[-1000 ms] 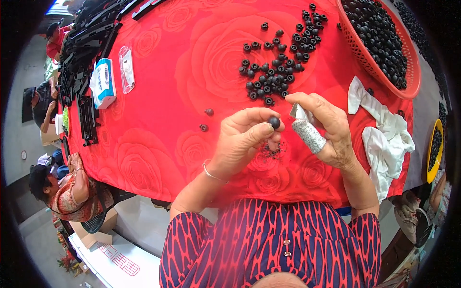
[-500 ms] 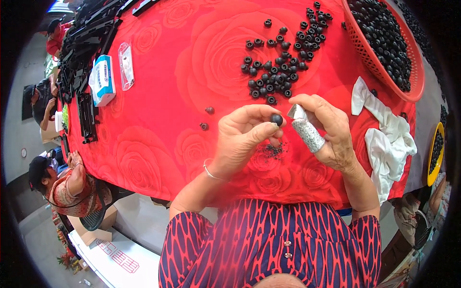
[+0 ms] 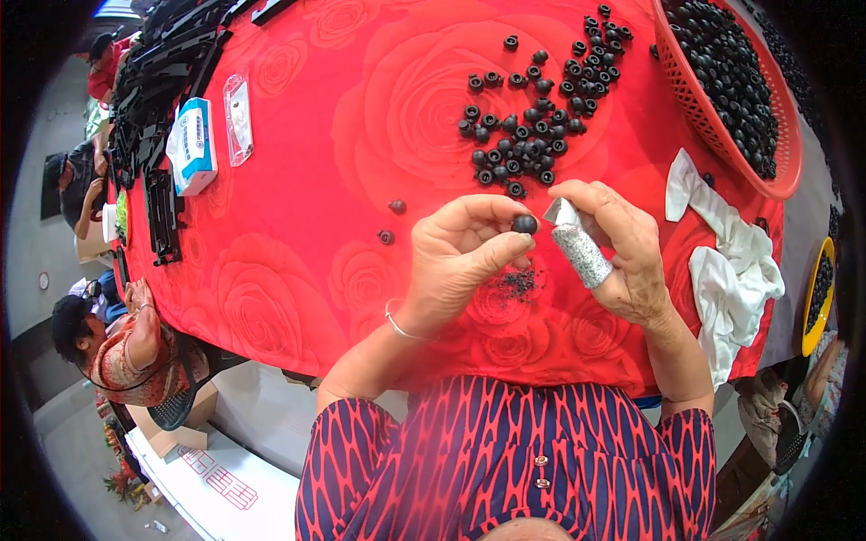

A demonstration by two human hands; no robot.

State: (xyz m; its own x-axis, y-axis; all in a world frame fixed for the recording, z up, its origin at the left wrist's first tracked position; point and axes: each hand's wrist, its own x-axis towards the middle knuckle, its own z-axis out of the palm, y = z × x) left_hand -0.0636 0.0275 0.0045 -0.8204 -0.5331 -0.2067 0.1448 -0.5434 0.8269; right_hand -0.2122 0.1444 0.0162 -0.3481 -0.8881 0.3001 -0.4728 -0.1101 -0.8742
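My left hand (image 3: 460, 257) pinches a round black plastic knob (image 3: 524, 224) between thumb and forefinger. Close by on the right, my right hand (image 3: 622, 248) grips a small flat metal blade (image 3: 552, 213) between forefinger and thumb. A speckled silver-white wrap (image 3: 582, 256) seems to cover that thumb. The blade's edge is near the knob; a narrow gap appears between them. Dark shavings (image 3: 519, 285) lie on the red cloth under my hands. Beyond them spreads a loose group of several similar black knobs (image 3: 532, 144), with two more (image 3: 386, 237) off to the left.
A red basket (image 3: 787, 171) full of black knobs stands at far right, with white fabric (image 3: 722, 261) below it. Leftward are a clear plastic case (image 3: 238, 122), a tissue pack (image 3: 192, 149) and long black parts (image 3: 162, 212). A co-worker (image 3: 117, 343) sits at the left edge.
Both hands stay in nearly the same pose, the knob still pinched and the blade still held. The whole view has shifted very slightly.
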